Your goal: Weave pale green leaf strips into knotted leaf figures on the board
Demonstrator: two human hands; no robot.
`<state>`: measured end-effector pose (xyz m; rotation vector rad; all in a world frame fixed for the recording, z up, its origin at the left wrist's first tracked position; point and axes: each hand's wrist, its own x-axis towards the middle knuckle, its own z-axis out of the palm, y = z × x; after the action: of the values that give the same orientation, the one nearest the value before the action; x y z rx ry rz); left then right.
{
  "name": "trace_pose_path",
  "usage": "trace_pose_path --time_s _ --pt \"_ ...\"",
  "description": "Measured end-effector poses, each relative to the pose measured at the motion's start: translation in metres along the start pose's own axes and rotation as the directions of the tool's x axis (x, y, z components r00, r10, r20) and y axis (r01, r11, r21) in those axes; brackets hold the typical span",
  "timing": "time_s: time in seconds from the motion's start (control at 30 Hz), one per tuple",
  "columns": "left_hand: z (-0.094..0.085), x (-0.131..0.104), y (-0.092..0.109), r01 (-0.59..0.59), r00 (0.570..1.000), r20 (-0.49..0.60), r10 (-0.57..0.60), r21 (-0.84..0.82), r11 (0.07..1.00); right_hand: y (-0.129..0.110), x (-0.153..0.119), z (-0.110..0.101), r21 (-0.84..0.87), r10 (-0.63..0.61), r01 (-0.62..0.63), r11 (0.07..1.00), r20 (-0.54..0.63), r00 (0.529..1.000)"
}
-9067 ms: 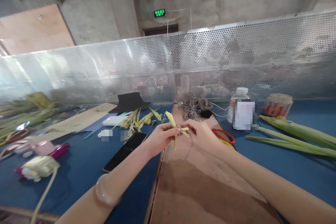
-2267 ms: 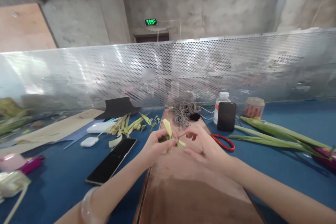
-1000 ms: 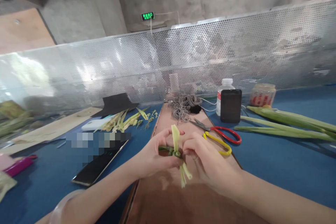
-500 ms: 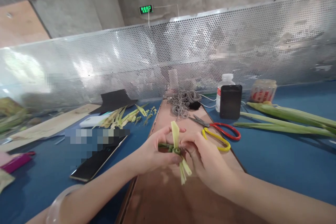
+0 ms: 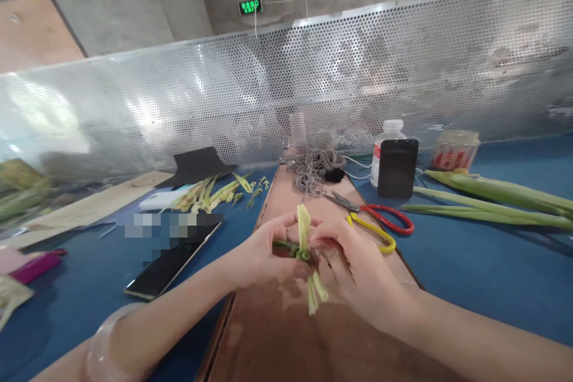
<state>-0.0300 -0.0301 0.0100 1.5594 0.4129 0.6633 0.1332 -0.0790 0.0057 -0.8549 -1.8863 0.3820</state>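
Between my two hands, above the brown board, is a small knotted leaf piece (image 5: 303,255) of green and pale yellow strips. One broad pale strip (image 5: 304,225) stands up from the knot, and cut-looking ends hang below it. My left hand (image 5: 257,256) pinches the knot between thumb and fingers; its green part runs back into the palm. From the right, my right hand (image 5: 358,268) has thumb and fingertips closed at the knot's right side. What exactly those fingertips grip is partly hidden. Scissors (image 5: 378,210) with one red and one yellow handle lie just beyond my right hand.
Grey cord (image 5: 313,168) is heaped at the board's far end. A black phone (image 5: 397,168) leans on a white bottle (image 5: 394,125), near a jar (image 5: 455,149) and long green leaves (image 5: 501,200). At left lie a dark tablet (image 5: 174,259) and leaf scraps (image 5: 210,194). A perforated metal panel (image 5: 215,101) stands behind.
The view has shifted slightly. Both hands stay at the knotted leaf piece, and my right fingers have moved only a little beside it.
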Motion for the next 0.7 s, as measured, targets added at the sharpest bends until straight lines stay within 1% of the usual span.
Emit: trace_pose_path --time_s 0.07,0.13,0.27,0.4,0.5,0.6,0.7 --pt "-0.0015 -0.0012 -0.0004 -0.004 1.000 0.004 0.004 -0.016 1.000 0.0014 0.0004 -0.0016 -0.012 -0.040 0.040 0.999 0.006 0.999" --pt "-0.0024 -0.0021 0.0001 -0.010 1.000 0.019 0.010 -0.029 1.000 0.0022 0.0010 -0.0032 -0.065 -0.061 0.062 0.996 0.019 0.998" --pt "-0.0021 -0.0023 0.0016 -0.007 0.998 0.055 0.011 -0.073 0.997 0.0013 0.0012 -0.0053 -0.141 -0.099 0.098 0.985 -0.002 0.995" --pt "-0.0017 -0.0024 0.0019 0.005 0.998 0.059 0.001 -0.104 0.995 -0.0015 0.0007 -0.0072 -0.165 -0.154 0.151 0.975 -0.003 0.988" --pt "-0.0029 -0.0032 0.0021 0.009 0.998 0.069 -0.003 -0.092 0.996 -0.0030 0.0018 -0.0079 -0.179 -0.185 0.175 0.968 -0.039 0.982" --pt "-0.0048 -0.0039 0.0022 0.015 0.998 0.066 -0.008 -0.097 0.995 -0.0040 0.0039 -0.0079 -0.167 -0.261 0.244 0.955 -0.087 0.961" --pt "-0.0059 -0.0041 0.0024 0.017 0.997 0.072 -0.009 -0.105 0.994 -0.0052 0.0045 -0.0087 -0.158 -0.312 0.295 0.943 -0.097 0.945"
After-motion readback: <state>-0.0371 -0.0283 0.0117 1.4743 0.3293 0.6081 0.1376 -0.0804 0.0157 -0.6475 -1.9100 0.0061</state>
